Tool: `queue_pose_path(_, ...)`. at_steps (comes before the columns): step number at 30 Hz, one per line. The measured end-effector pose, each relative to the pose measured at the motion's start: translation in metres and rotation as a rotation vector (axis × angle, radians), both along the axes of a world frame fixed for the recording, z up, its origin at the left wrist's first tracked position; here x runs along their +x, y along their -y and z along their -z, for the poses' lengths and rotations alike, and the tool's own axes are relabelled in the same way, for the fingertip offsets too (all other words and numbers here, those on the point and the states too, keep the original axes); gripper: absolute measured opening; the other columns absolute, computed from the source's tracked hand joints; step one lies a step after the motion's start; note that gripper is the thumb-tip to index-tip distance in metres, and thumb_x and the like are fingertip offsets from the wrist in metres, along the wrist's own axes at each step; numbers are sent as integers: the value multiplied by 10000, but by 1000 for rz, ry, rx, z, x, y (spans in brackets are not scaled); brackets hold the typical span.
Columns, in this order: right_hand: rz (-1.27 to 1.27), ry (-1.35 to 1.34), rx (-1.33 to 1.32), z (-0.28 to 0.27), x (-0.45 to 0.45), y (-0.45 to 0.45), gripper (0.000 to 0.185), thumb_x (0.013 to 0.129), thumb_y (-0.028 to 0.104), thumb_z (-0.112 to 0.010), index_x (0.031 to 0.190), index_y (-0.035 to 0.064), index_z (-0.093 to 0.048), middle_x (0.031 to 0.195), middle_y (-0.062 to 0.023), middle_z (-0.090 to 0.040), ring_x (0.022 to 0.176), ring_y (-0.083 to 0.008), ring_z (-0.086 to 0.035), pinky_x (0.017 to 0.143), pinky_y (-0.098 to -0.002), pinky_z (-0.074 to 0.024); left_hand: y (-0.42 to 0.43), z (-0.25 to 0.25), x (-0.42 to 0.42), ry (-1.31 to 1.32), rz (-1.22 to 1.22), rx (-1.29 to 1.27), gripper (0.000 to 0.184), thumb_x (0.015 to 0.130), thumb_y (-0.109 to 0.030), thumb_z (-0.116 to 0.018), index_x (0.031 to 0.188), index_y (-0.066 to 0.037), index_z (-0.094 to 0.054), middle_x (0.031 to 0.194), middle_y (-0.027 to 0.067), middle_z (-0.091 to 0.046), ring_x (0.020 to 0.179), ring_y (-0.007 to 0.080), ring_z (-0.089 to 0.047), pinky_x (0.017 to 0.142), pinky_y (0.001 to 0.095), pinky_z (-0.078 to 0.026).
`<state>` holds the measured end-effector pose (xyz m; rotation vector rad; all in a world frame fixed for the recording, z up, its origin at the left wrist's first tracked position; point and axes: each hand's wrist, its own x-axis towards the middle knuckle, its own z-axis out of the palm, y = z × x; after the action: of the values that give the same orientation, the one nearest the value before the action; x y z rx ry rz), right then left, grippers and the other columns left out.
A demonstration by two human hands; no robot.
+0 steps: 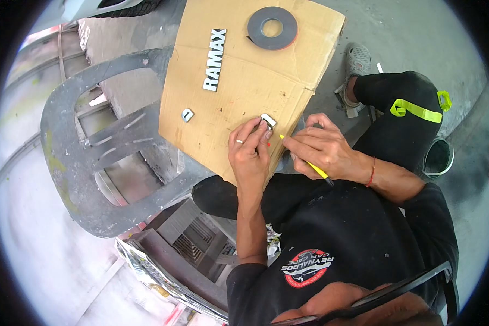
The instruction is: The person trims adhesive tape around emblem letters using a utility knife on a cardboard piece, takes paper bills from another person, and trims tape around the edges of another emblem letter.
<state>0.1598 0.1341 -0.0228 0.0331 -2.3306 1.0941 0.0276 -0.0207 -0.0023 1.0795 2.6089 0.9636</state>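
My left hand [250,149], with a ring on one finger, pinches a small chrome emblem letter [268,120] just above the cardboard. Its dark backing is partly hidden by the fingertips. My right hand [325,148] is closed around a slim yellow pen-like tool [317,169] with a black end. The tool's yellow tip points toward the letter but stays apart from it. Farther up the cardboard [244,76] lie joined chrome letters reading RAMAX [214,60]. A single chrome letter [187,114] rests near the left edge. A roll of dark grey tape [256,26] lies flat at the top.
A grey plastic chair [65,163], scuffed with paint, stands left of the cardboard. My black-clad knee [402,98] and a sandalled foot [358,60] are at right, near a round dark container [439,156]. A vehicle's wheel [127,8] shows at top left.
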Motion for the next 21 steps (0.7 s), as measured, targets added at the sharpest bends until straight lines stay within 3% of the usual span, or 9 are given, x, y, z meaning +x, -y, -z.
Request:
queue_pose_path(9, 61, -37, 5, 5, -4, 7, 388, 726, 69, -801, 1096, -10, -716, 925, -71, -734, 863, -188, -712, 838, -385, -490, -2, -1, 3, -13, -7, -17, 263, 828, 58, -766, 1080, -11, -796, 1155, 120, -749, 1082, 300, -651, 938, 392, -530)
queue_pose_path(21, 30, -1, 98, 6, 8, 0, 412, 717, 66, -802, 1113, -10, -718, 916, -68, -722, 846, -198, -697, 840, -389, -505, -1, -2, 1, -75, 10, -32, 227, 852, 23, -779, 1075, -19, -797, 1150, 109, -756, 1059, 262, -674, 922, 364, -542)
